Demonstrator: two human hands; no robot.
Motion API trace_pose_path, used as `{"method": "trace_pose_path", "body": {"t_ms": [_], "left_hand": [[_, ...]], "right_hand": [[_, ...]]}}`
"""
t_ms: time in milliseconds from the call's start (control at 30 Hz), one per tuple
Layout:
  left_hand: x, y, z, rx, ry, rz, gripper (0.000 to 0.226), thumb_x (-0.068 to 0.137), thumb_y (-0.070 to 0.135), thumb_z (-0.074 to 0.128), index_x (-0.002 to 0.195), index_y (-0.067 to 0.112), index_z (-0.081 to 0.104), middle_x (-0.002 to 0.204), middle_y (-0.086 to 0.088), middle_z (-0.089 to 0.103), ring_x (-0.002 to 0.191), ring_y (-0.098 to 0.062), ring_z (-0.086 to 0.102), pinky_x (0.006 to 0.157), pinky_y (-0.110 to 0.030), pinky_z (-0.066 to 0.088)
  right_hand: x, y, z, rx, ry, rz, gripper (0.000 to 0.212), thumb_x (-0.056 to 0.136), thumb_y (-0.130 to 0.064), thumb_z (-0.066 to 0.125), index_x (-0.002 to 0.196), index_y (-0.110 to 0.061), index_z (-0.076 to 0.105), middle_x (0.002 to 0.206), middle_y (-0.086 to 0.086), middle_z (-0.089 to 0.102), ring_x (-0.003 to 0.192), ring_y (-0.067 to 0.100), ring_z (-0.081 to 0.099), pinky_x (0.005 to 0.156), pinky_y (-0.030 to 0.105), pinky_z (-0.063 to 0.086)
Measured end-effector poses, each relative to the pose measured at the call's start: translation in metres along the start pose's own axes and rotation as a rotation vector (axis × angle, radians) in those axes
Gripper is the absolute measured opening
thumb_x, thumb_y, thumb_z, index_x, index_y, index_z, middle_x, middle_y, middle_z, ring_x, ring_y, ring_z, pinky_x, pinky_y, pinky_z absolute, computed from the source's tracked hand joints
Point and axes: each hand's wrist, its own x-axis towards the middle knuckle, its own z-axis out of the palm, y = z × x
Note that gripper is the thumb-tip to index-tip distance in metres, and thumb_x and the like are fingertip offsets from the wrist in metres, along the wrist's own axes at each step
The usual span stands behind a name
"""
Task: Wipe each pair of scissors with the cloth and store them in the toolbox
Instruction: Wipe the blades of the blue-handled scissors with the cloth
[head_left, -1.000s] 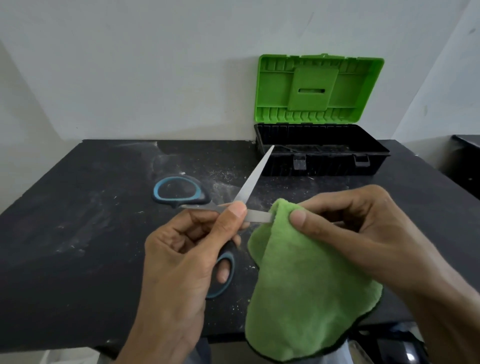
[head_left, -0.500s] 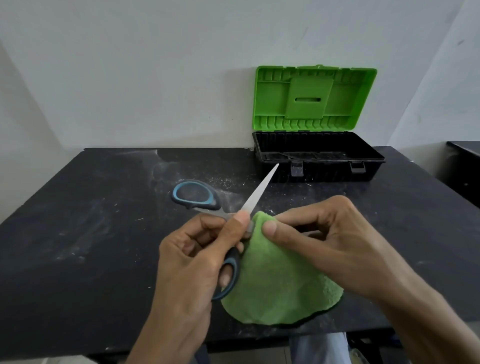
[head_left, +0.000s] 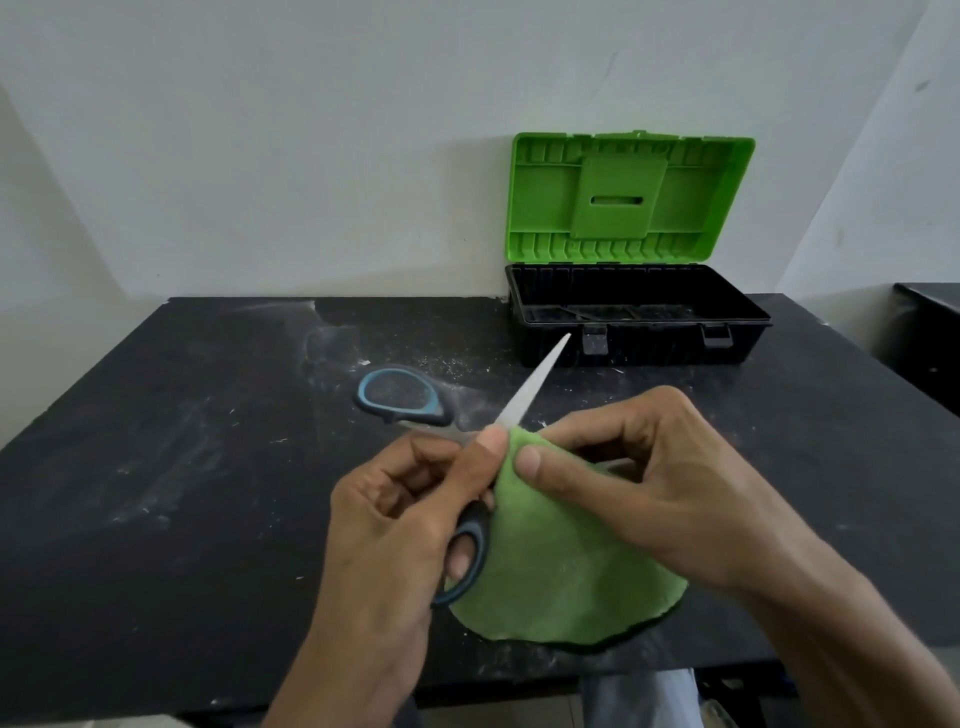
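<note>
Black table (head_left: 156, 493), dusted with pale smears, carrying at its far right edge against the wall a toolbox (head_left: 636, 332) with black tray and green lid standing open. Nearer, draped down to the tabletop, a green cloth (head_left: 561, 571), pinched at its peak by the right hand (head_left: 639, 483), thumb and fingers closed on the fabric around one blade. Left hand (head_left: 400, 525) clamped on the open scissors (head_left: 535, 384), finger through the lower grey-blue loop, free blade pointing toward the toolbox.

Scissors (head_left: 535, 379): matt metal blades; cloth (head_left: 561, 571): fuzzy; toolbox (head_left: 634, 332): plastic; table (head_left: 156, 467): matt, dusty.
</note>
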Motion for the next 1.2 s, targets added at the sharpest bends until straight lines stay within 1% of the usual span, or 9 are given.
{"method": "trace_pose_path", "body": {"t_ms": [133, 267, 400, 533, 667, 800, 933, 1067, 1200], "left_hand": [[0.000, 0.003, -0.006, -0.042, 0.005, -0.029, 0.019, 0.061, 0.029, 0.078, 0.055, 0.013, 0.069, 0.056, -0.008, 0.059, 0.031, -0.007, 0.036, 0.030, -0.013, 0.029], [0.001, 0.001, -0.011, -0.060, 0.026, -0.043, 0.018, 0.063, 0.027, 0.078, 0.057, 0.012, 0.070, 0.062, -0.011, 0.063, 0.032, -0.006, 0.036, 0.030, -0.013, 0.028], [0.007, 0.007, -0.018, -0.051, 0.087, 0.008, 0.019, 0.067, 0.028, 0.076, 0.061, 0.011, 0.070, 0.064, -0.009, 0.066, 0.032, -0.004, 0.034, 0.030, -0.011, 0.027], [0.013, 0.016, -0.025, 0.030, 0.126, 0.144, 0.017, 0.070, 0.027, 0.076, 0.061, 0.014, 0.073, 0.063, -0.007, 0.069, 0.035, -0.004, 0.037, 0.032, -0.012, 0.027], [0.012, 0.019, -0.023, 0.167, 0.052, 0.208, 0.017, 0.068, 0.030, 0.079, 0.066, 0.013, 0.078, 0.059, -0.007, 0.067, 0.043, -0.009, 0.041, 0.036, -0.014, 0.026], [0.012, 0.023, -0.022, 0.304, -0.023, 0.274, 0.014, 0.072, 0.025, 0.078, 0.069, 0.012, 0.079, 0.052, 0.000, 0.063, 0.041, -0.001, 0.046, 0.042, -0.006, 0.034], [0.016, 0.025, -0.026, 0.430, -0.039, 0.324, 0.013, 0.071, 0.035, 0.080, 0.069, 0.022, 0.080, 0.062, -0.012, 0.069, 0.053, -0.017, 0.053, 0.052, -0.019, 0.043], [0.018, 0.027, -0.028, 0.535, -0.063, 0.344, 0.011, 0.069, 0.036, 0.080, 0.073, 0.026, 0.082, 0.056, 0.001, 0.070, 0.046, -0.004, 0.058, 0.049, -0.011, 0.044], [0.017, 0.029, -0.025, 0.618, -0.150, 0.306, 0.012, 0.069, 0.036, 0.080, 0.077, 0.027, 0.082, 0.064, 0.006, 0.075, 0.057, -0.003, 0.067, 0.056, -0.010, 0.048]], "right_hand": [[0.001, -0.002, -0.004, 0.025, -0.069, 0.003, 0.017, 0.095, -0.032, 0.073, 0.092, -0.023, 0.087, 0.082, -0.006, 0.083, 0.074, 0.008, 0.079, 0.064, 0.023, 0.058], [-0.002, 0.004, -0.011, -0.007, -0.075, 0.002, 0.016, 0.092, -0.034, 0.074, 0.091, -0.025, 0.087, 0.081, -0.006, 0.083, 0.074, 0.011, 0.079, 0.065, 0.027, 0.062], [-0.006, 0.011, -0.024, 0.026, 0.026, -0.024, 0.015, 0.090, -0.030, 0.074, 0.089, -0.024, 0.087, 0.084, -0.003, 0.084, 0.077, 0.015, 0.081, 0.068, 0.027, 0.064], [-0.008, 0.015, -0.042, 0.116, 0.225, -0.082, 0.018, 0.087, -0.029, 0.071, 0.094, -0.026, 0.087, 0.091, 0.000, 0.085, 0.085, 0.018, 0.082, 0.075, 0.027, 0.065], [-0.004, 0.014, -0.054, 0.195, 0.286, -0.140, 0.022, 0.089, -0.022, 0.067, 0.100, -0.027, 0.085, 0.100, -0.003, 0.084, 0.096, 0.013, 0.081, 0.080, 0.019, 0.062], [-0.001, 0.015, -0.060, 0.172, 0.250, -0.160, 0.025, 0.092, -0.019, 0.065, 0.103, -0.031, 0.084, 0.103, -0.005, 0.084, 0.099, 0.011, 0.080, 0.083, 0.019, 0.061], [-0.001, 0.015, -0.065, 0.107, 0.226, -0.163, 0.026, 0.093, -0.017, 0.066, 0.106, -0.032, 0.082, 0.106, -0.007, 0.083, 0.103, 0.010, 0.079, 0.086, 0.017, 0.060], [-0.001, 0.012, -0.067, 0.054, 0.205, -0.157, 0.024, 0.091, -0.022, 0.068, 0.103, -0.035, 0.083, 0.102, -0.010, 0.084, 0.101, 0.007, 0.079, 0.085, 0.014, 0.059], [0.003, 0.010, -0.070, 0.005, 0.169, -0.177, 0.021, 0.092, -0.021, 0.068, 0.105, -0.022, 0.085, 0.102, -0.007, 0.084, 0.099, 0.010, 0.080, 0.087, 0.019, 0.061]]}}
